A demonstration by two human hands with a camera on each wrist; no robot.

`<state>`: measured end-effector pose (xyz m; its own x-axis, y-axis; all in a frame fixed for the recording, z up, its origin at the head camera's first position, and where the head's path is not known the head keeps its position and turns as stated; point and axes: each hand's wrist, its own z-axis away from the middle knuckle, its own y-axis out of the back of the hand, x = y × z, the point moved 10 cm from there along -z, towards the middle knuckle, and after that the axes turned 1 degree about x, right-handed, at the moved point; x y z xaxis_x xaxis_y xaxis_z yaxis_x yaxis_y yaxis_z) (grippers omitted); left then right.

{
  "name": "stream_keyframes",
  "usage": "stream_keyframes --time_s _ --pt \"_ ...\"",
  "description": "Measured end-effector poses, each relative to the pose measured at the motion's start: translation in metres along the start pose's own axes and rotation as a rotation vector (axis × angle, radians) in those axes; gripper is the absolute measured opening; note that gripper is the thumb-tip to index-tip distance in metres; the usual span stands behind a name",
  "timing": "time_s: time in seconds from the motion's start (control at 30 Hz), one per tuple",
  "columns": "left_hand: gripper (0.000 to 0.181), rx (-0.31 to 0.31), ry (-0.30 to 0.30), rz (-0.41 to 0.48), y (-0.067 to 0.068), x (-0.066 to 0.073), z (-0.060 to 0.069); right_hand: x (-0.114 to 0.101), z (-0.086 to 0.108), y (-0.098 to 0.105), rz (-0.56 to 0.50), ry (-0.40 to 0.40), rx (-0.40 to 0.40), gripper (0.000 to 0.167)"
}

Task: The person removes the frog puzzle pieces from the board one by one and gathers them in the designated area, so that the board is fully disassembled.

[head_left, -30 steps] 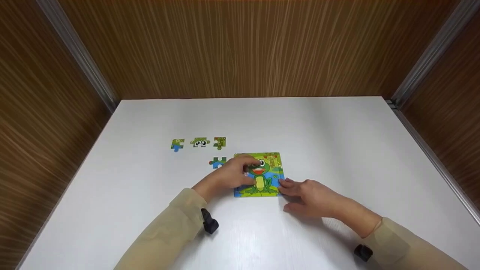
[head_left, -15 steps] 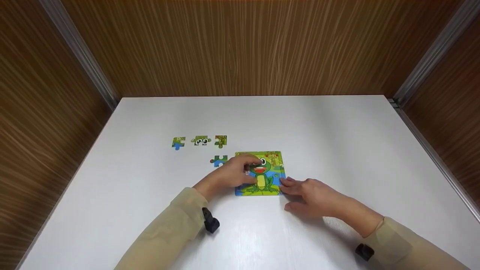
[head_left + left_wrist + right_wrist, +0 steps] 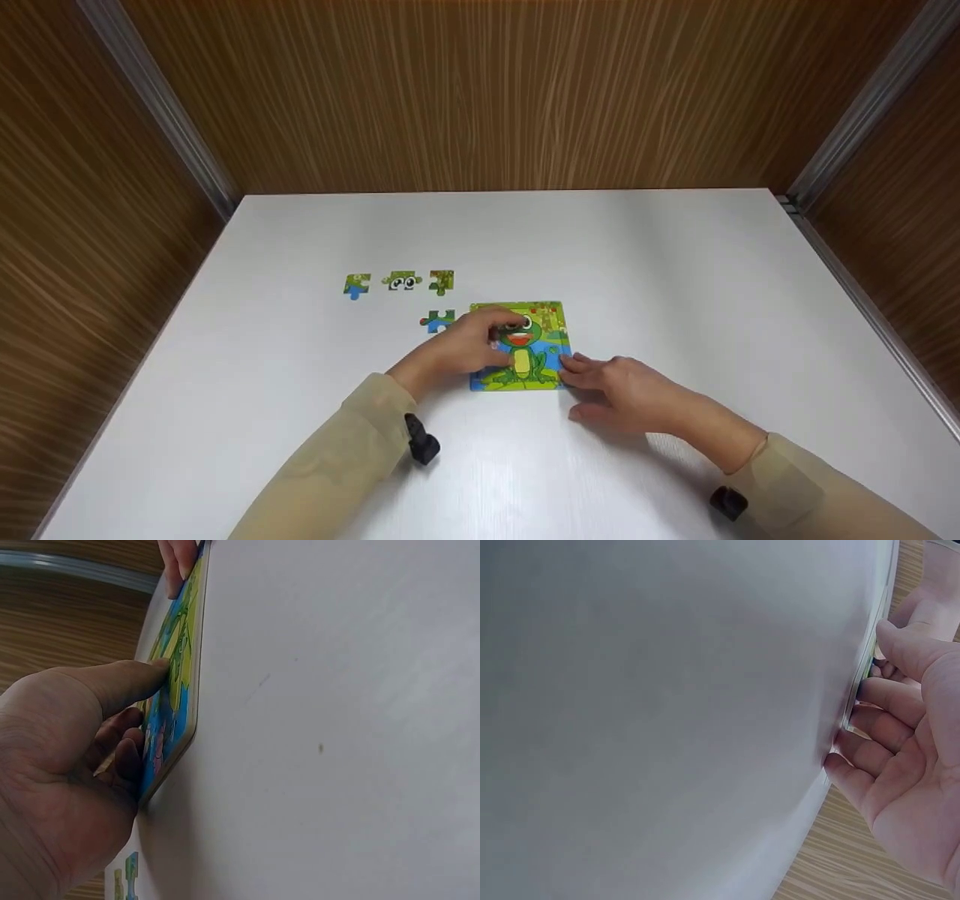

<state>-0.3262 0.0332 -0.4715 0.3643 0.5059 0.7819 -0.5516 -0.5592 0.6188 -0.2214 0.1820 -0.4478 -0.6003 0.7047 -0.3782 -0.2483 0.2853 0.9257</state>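
A square puzzle board [image 3: 541, 349] is lying flat near the middle of the white table [image 3: 675, 300], showing a printed green frog [image 3: 520, 365] on a blue and yellow-green ground. The left hand [image 3: 471, 345] is covering the board's left part; its thumb and forefinger are standing well apart, the thumb touching the frog's belly and the forefinger reaching to its eyes. The other fingers are bending beneath; whether they are holding a piece cannot be told. The right hand [image 3: 622, 394] is touching the board's lower right edge with nearly straight fingers, its thumb standing apart and closing on nothing.

Just left of the board, a blue and green piece [image 3: 437, 322] is lying beside the left hand. Beyond it, three further pieces are forming a row: a green and blue piece [image 3: 357, 283], an eye-printed piece [image 3: 403, 282] and a brown and green piece [image 3: 442, 282].

Beige sleeves [image 3: 337, 450] are covering both forearms, a black fitting [image 3: 423, 444] showing at each. Wood-grain panels [image 3: 480, 97] are enclosing the table.
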Motion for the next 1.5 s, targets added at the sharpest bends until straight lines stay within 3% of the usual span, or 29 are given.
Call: stream_keyframes --time_s 0.2,0.7,1.0,1.5 --pt "0.067 0.001 0.035 0.009 0.001 -0.003 0.000 0.001 -0.001 0.000 -0.005 -0.014 -0.015 0.057" --pt "0.066 0.011 0.043 -0.004 0.005 -0.010 -0.004 -0.001 -0.011 0.007 0.038 -0.006 -0.041 0.056" --pt "0.062 0.003 0.020 -0.025 0.005 -0.008 -0.005 -0.016 -0.022 0.007 0.086 0.045 -0.038 0.054" --pt "0.060 -0.016 -0.021 -0.034 0.000 0.001 -0.004 -0.013 -0.026 -0.007 0.066 -0.004 -0.069 0.059"
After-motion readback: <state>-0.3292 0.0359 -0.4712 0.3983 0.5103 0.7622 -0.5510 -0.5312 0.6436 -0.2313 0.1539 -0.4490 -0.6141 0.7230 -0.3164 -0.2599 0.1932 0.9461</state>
